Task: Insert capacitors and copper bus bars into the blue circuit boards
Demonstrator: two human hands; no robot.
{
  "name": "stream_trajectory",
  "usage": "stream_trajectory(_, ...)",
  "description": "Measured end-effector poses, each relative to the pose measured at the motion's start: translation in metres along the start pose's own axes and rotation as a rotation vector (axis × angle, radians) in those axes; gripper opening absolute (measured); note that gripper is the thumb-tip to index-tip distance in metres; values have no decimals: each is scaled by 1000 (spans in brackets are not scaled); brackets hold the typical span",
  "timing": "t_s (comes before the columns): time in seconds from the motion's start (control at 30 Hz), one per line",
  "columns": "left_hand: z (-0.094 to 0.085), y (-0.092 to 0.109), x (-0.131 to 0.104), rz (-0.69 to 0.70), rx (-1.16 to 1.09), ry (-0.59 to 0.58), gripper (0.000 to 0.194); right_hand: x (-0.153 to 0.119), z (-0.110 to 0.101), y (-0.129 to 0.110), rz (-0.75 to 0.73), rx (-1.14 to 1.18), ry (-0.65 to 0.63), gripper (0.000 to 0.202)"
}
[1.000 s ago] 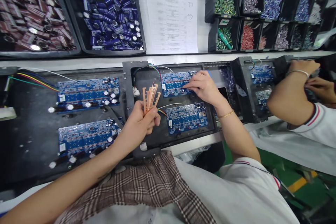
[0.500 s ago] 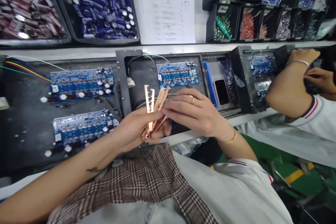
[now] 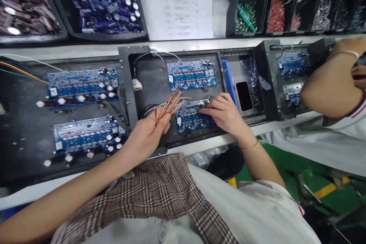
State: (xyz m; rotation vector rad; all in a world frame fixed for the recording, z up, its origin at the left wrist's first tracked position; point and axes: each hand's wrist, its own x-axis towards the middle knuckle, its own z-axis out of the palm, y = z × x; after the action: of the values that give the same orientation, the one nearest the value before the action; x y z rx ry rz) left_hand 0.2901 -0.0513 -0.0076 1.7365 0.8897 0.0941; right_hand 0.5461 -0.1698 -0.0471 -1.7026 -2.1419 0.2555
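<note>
Copper strips (image 3: 170, 106) stick up out of my left hand (image 3: 151, 129), whose fingers are wrapped round them. My right hand (image 3: 224, 113) is over the right part of the lower blue circuit board (image 3: 187, 122) in the middle tray. Its fingers are pinched together at the board's surface; whatever they hold is too small to make out. Behind it lies the upper blue circuit board (image 3: 191, 78), with coloured wires at its left corner.
Two boards with capacitors (image 3: 82, 84) lie in the left tray. Bins of blue capacitors (image 3: 105, 4) and small parts (image 3: 276, 15) stand at the back. A phone (image 3: 244, 96) is right of the middle tray. Another person's arm (image 3: 328, 80) reaches in at the right.
My right hand has moved away from the copper strips, right and down onto the lower board. My left hand has shifted left with the strips, now tilted right. The view has shifted slightly.
</note>
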Motion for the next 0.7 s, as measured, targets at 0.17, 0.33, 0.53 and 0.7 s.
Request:
stream_trajectory(0.17,4,3,1,-76,-71,-2,27,-2,5,3,8,23,38,33)
stream_trajectory(0.33,4,0,0,-46,6,-13,25,-1,-1,-3,14,-66,-11,36)
stream_trajectory(0.53,14,6,-4,25,-58,-7,27,13,-10,-46,199,216,85,29)
stream_trajectory(0.7,24,8,-13,58,-340,-25,28,22,-5,-83,340,768,408,16)
